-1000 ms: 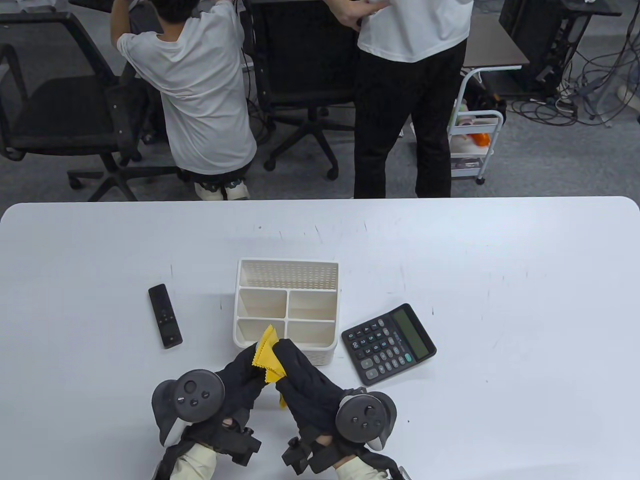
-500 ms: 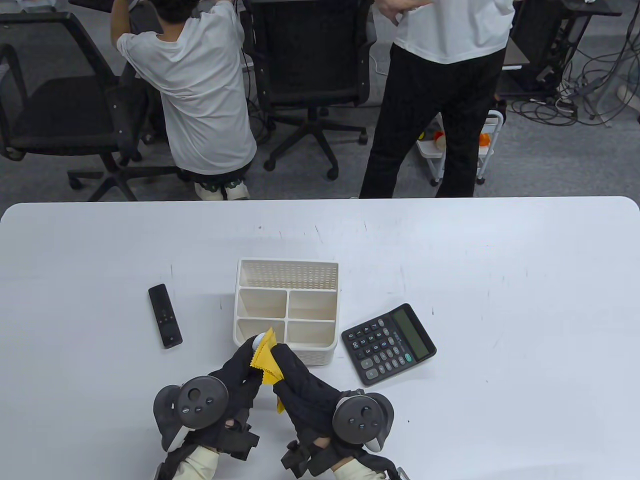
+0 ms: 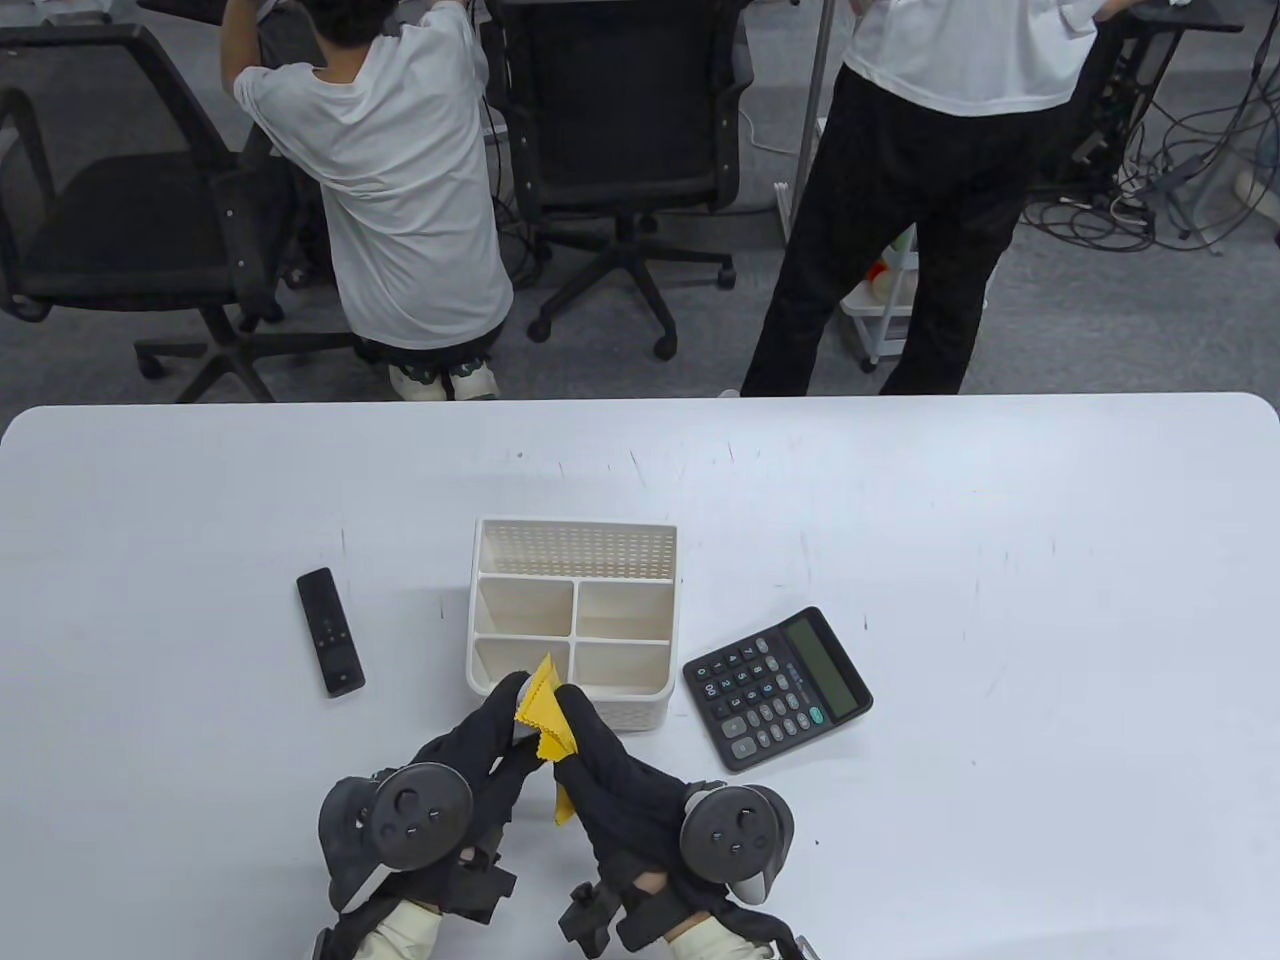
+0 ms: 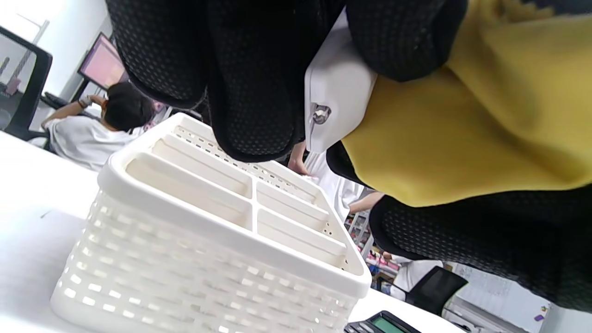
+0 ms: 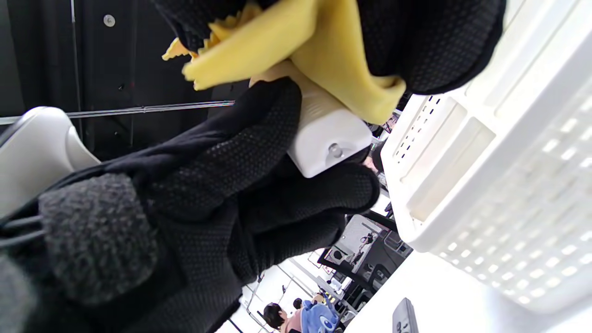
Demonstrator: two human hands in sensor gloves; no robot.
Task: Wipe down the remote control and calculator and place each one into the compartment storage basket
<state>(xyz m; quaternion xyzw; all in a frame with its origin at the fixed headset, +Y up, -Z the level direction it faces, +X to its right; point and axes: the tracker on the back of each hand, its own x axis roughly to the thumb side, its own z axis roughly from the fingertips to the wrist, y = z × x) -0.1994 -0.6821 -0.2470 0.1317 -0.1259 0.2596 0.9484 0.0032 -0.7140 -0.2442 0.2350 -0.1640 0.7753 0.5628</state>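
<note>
Gripping a white remote control (image 4: 337, 92), the left hand (image 3: 470, 745) holds it just in front of the compartment storage basket (image 3: 572, 535), fingers curled around it. Right hand (image 3: 600, 760) pinches a yellow cloth (image 3: 540, 710) against that white remote. At nine o'clock from the basket, a black remote (image 3: 330, 630) lies flat on the worktop (image 3: 1000, 600); at four o'clock sits the calculator (image 3: 777, 686), just beside the basket.
</note>
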